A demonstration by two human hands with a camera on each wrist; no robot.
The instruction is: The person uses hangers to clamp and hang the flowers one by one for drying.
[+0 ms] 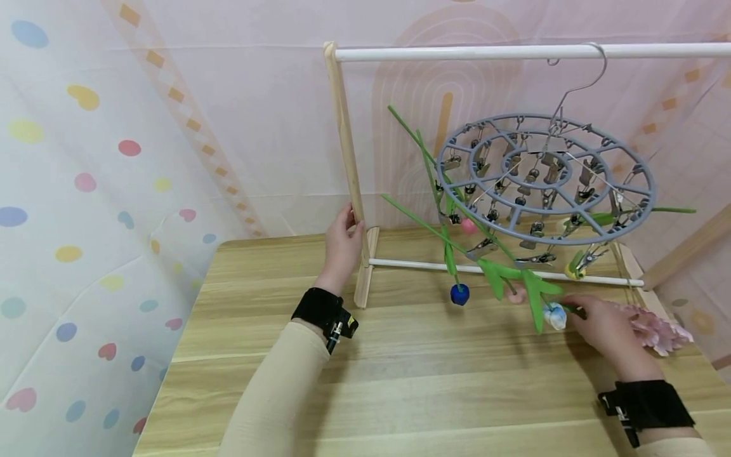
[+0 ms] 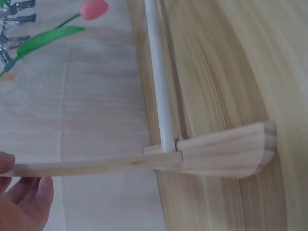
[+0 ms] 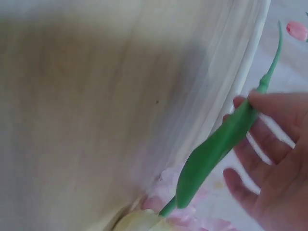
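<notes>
The left hand [image 1: 341,244] gripped the wooden post [image 1: 346,152] of the rack, fingers curled round it. The right hand [image 1: 602,327] pinched the green stem of a white tulip [image 1: 554,315] low at about 4 o'clock under the grey clip hanger [image 1: 545,181]. By my reading, several flowers were already clipped up, among them a blue tulip [image 1: 459,294]; the white one was not. Pink flowers [image 1: 657,330] lay on the bench [image 1: 400,381] beside that hand, and dangling leaves crowded the clips.
</notes>
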